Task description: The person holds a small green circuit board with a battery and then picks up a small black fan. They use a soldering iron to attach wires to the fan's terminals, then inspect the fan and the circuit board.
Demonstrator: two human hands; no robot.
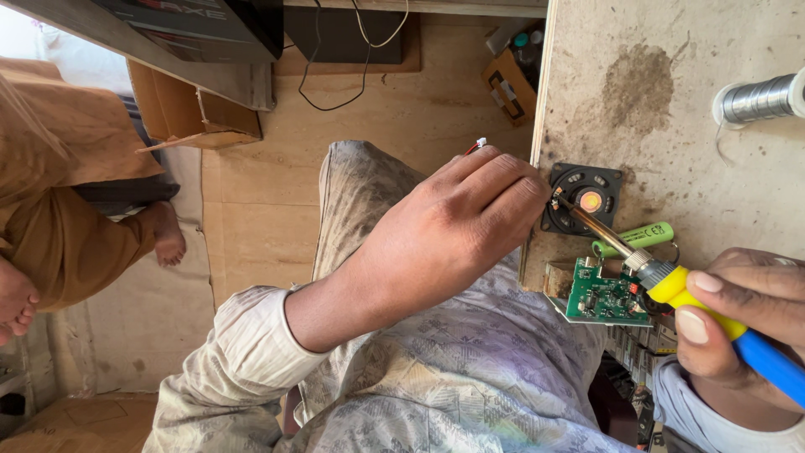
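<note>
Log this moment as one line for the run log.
left hand: steadying small speaker at bench edge | right hand: holding soldering iron, tip at speaker terminal | nearby: green circuit board, green battery, solder spool

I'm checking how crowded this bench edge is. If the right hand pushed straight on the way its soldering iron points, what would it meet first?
The right hand aims the soldering iron up-left. Its tip already sits at the edge of the small black speaker, beside the left hand's fingertips. So the speaker comes first, then probably those fingers, though depth is unclear.

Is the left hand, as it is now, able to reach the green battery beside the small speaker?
Probably yes. The left hand rests at the speaker, and the green battery lies just past it; only the soldering iron in the right hand crosses between them.
</note>
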